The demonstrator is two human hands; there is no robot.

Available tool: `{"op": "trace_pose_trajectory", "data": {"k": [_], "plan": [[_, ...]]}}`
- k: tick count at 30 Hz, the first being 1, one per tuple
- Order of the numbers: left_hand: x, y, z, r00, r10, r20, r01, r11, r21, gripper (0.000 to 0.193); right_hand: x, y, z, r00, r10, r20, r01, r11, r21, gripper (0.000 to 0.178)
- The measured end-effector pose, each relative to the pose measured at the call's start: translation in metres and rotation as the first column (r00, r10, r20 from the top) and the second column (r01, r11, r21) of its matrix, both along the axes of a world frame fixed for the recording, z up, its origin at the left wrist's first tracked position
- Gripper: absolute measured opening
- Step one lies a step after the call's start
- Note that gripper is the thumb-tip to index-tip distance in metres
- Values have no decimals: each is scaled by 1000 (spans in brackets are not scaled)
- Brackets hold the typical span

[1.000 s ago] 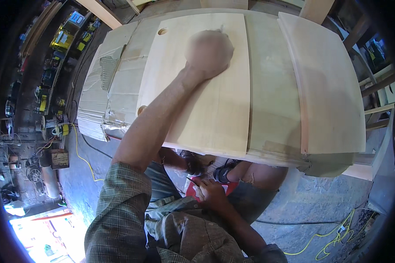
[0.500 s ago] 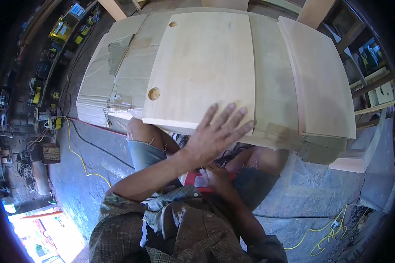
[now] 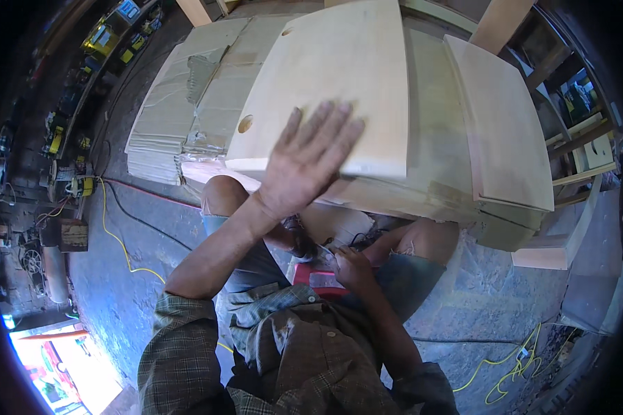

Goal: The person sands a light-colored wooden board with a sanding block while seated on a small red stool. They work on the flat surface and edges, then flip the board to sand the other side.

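Observation:
A pale wooden panel [image 3: 325, 76] with two round holes near its left edge lies over cardboard in front of me. My left hand [image 3: 304, 155] rests on its near part, fingers spread across the top face and palm over the near edge. The thumb is mostly hidden below that edge. Lower down, between my knees, my right hand [image 3: 354, 268] is closed, fingers curled around a small, thin pale thing that I cannot make out.
Cardboard [image 3: 166, 124] covers the work surface. A second wooden panel [image 3: 502, 124] lies at the right. Under me is a red seat [image 3: 302, 274]. A yellow cord [image 3: 114, 225] runs over the floor at left; another yellow cord [image 3: 495, 373] lies coiled at right. Tools line the left shelf.
The holed panel has shifted away from me. My left hand has moved left and farther onto it. My right hand has moved slightly right and up, and the view has shifted a little.

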State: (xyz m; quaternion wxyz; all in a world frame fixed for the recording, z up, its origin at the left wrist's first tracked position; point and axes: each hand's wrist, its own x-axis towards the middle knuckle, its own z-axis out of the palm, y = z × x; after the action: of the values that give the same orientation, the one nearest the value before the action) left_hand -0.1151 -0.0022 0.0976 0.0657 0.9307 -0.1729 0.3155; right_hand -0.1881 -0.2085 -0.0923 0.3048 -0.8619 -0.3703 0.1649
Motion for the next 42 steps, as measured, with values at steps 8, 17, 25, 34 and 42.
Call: {"op": "trace_pose_trajectory", "data": {"k": [8,17,25,34,42], "plan": [[-44,26,68,953,187,237,277,-227,-934,36,-9,3,-6,985,23,171,-47,989,138,23],[-84,-30,-49,997,-8,-81,-56,-786,-616,40,-9,-12,-56,934,266,238,-251,964,-92,16],[-141,-47,-25,736,-388,-555,-223,635,-740,28,-7,-18,-43,980,85,181,-86,996,1,17],[-62,-15,-40,881,82,-466,-68,997,46,61,-6,-12,-42,968,73,240,-78,997,14,21],[-53,-37,-50,902,-27,-430,58,997,59,63,-5,-11,-26,993,69,95,-60,993,-101,32]]}}
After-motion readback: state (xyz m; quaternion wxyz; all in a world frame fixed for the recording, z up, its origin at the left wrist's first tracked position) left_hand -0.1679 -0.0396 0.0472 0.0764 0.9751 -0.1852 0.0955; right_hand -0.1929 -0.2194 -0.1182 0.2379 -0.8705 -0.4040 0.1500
